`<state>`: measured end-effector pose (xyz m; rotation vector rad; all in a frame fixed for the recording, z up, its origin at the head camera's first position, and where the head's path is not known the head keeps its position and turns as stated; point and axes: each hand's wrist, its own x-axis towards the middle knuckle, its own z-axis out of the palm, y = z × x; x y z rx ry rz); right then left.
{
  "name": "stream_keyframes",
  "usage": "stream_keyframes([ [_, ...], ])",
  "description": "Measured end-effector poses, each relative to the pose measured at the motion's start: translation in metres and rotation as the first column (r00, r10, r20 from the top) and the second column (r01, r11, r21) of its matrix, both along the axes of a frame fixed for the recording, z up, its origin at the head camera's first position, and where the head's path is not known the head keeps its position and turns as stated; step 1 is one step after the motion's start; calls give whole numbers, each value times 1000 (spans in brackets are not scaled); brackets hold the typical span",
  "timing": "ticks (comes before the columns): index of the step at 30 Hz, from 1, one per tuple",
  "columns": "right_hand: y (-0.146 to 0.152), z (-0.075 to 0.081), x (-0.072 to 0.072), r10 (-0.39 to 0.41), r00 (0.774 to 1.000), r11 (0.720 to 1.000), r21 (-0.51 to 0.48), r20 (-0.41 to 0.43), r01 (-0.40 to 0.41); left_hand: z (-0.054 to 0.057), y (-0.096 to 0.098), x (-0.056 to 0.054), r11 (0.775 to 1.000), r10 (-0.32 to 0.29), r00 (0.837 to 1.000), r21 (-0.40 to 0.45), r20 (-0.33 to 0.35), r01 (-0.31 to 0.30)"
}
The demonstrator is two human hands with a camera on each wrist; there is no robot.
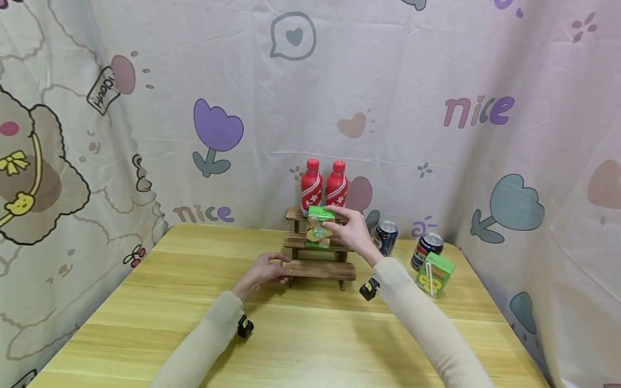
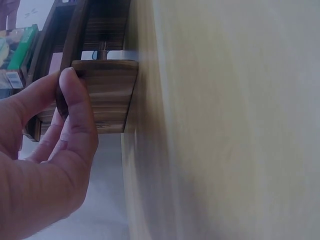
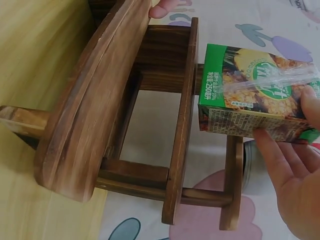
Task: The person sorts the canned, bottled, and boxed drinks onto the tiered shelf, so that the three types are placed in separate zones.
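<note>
A small three-step wooden stand (image 1: 320, 268) stands on the table. My left hand (image 1: 262, 274) pinches the left end of its lowest step, thumb (image 2: 74, 90) on one face and fingers on the other. In my right hand (image 1: 356, 233) is a green juice carton (image 1: 318, 230) with pineapple pictures and a wrapped straw (image 3: 270, 81). Thumb and fingers grip it near its top. The carton is upright, its base right at the middle step (image 1: 294, 240). Two red bottles (image 1: 311, 188) with red caps stand side by side on the top step, partly hidden by the carton and right hand.
Right of the stand are two dark blue cans, one (image 1: 386, 238) partly behind the right forearm and the other (image 1: 427, 250) farther right. In front of that one stands a second green carton (image 1: 435, 276) with a straw. A printed curtain (image 1: 271, 108) hangs behind the wooden table (image 1: 310, 334).
</note>
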<state>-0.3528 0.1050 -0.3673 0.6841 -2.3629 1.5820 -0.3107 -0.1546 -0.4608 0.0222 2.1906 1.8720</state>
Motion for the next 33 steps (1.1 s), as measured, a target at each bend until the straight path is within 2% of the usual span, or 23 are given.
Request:
stream_keyframes([
  [5,-5,-1,-4,-28,999,999,31,-27,29,0,-1,-2,1000,1,1000,-6,7,-1],
  [15,-18,0,-5,-8,1000,998,66,-21,9,-1,-1,-4,1000,7,1000,-8,11,-7],
  [22,-23,3,-6,-43,998,992,116,-37,47,-1,0,-4,1000,3,1000,-7,11,-3],
  [33,-31,-1,-7,-98,991,989,105,-90,107,0,0,-2,1000,-2,1000,1,13,2],
])
